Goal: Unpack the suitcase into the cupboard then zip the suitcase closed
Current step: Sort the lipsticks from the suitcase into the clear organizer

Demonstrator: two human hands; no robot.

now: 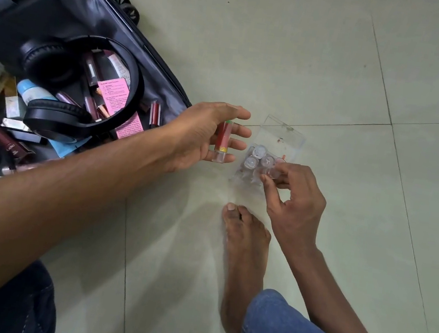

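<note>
Clear, hard plastic makes up the small organiser case (272,156) lying on the floor (339,70) just beside the open suitcase (70,32), its lid hinged up and a few little tubes standing in its sockets. The right hand (292,202) pinches one clear tube at the case's near edge between thumb and fingertips. The left hand (205,136) hovers beside the case with fingers spread, a red lipstick (221,144) lying loosely against them. The case looks light, stiff, slippery and liable to crack, so I would close the lid and lift it by its two long sides. The suitcase, dark and soft-lined, remains full: black headphones (62,93), more cosmetics, pink leaflets (113,92). The floor is pale glossy tile with thin grout lines; a bare foot (242,254) rests close by. No cupboard shows.
</note>
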